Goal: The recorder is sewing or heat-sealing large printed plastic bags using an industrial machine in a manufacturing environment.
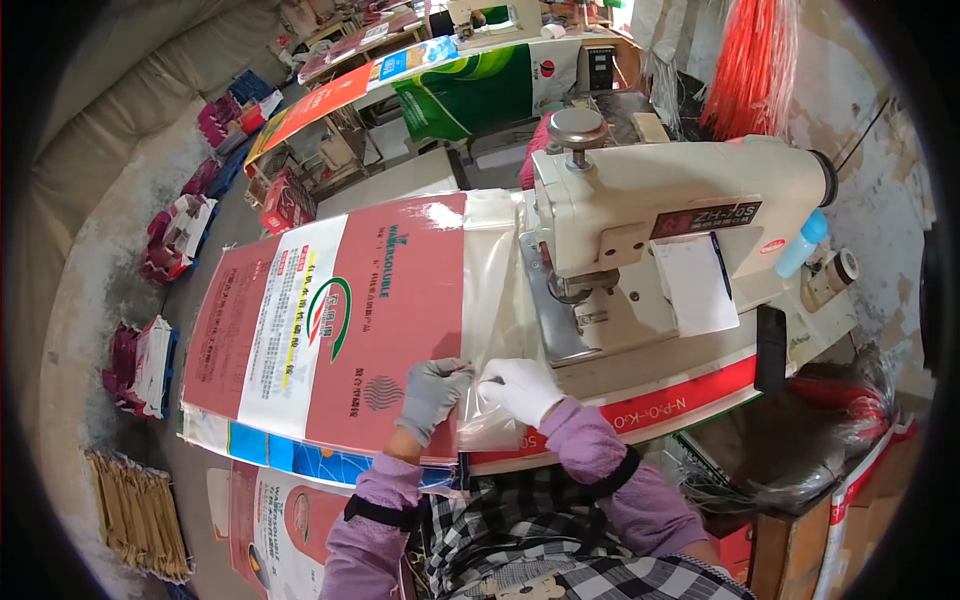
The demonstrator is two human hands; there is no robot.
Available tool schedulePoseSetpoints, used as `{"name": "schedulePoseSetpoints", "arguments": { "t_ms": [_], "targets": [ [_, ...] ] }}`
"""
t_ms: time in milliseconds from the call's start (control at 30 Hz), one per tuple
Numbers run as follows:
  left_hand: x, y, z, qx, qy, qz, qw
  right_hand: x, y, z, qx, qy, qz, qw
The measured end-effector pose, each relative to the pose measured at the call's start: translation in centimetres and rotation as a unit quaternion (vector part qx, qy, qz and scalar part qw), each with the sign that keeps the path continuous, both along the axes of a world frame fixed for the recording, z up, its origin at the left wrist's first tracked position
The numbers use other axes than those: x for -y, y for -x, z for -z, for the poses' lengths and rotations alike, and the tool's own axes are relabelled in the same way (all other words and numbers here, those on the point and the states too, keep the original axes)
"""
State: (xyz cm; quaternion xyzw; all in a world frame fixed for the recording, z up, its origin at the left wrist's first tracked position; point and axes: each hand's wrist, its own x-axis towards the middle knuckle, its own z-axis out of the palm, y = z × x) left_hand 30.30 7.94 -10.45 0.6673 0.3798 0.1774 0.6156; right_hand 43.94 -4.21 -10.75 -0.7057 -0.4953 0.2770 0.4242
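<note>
A flat red and white printed woven bag (400, 290) lies across the table in front of me, with a clear plastic liner (490, 300) reaching out of its right end toward the sewing machine (690, 205). My left hand (435, 395), in a grey glove, is closed at the bag's right edge, its fingertips pinched where bag and liner meet. Close beside it, my right hand (520, 388) in a white glove has its fingers pinched together on the liner. The two hands are slightly apart. The machine's needle area and metal plate (560, 320) stand just beyond the right hand.
A white paper (697, 285) and a dark phone-like object (771, 348) are at the machine. A light blue bottle (803, 243) and a thread spool (845, 266) stand to its right. Red strands (755, 70) hang behind. Stacks of folded bags (138, 500) lie on the left floor.
</note>
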Motion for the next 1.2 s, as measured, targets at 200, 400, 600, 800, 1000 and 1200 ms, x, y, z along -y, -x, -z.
{"name": "schedulePoseSetpoints", "arguments": {
  "t_ms": [200, 400, 600, 800, 1000, 1200],
  "targets": [
    [-0.1, 1.1, -2.0, 0.0, 0.001, 0.002, 1.0, -0.7, 1.3, 1.4, -0.165, -0.009, -0.034, 0.986],
    [0.7, 1.1, -2.4, 0.011, -0.05, -0.015, 0.999, -0.3, 4.2, 1.8, -0.191, -0.023, 0.11, 0.975],
    [0.5, 2.6, -0.6, 0.117, -0.125, -0.13, 0.977, 0.8, 4.6, 0.3, -0.269, -0.136, 0.183, 0.936],
    [0.9, 4.3, -4.2, 0.265, 0.073, -0.23, 0.934, 3.8, 2.2, 4.9, 0.265, -0.026, 0.134, 0.955],
    [1.3, 5.1, -5.1, 0.254, 0.065, -0.153, 0.953, 1.1, 4.8, -4.3, 0.082, -0.069, 0.082, 0.991],
    [2.0, 6.0, -1.3, 0.002, -0.328, -0.112, 0.938, -1.2, 9.5, -1.9, -0.258, -0.163, 0.08, 0.949]
  ]
}}
